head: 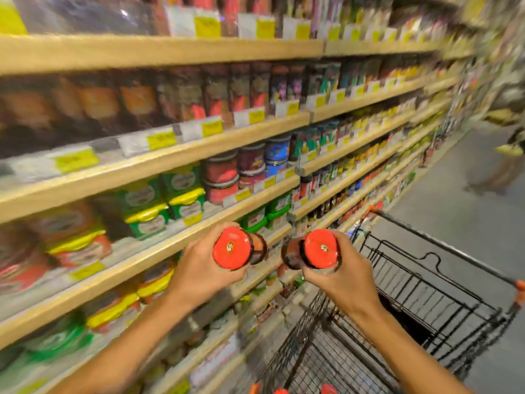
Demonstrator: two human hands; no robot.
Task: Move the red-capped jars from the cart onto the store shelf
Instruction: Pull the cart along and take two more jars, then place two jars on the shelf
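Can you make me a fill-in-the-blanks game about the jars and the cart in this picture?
1. The left hand and the right hand each hold one ____.
2. The caps on both jars are the colour ____.
3. The black wire cart stands to the ____ of the shelves.
4. The price tags along the shelf edges are white and ____.

Missing words: jar; red; right; yellow
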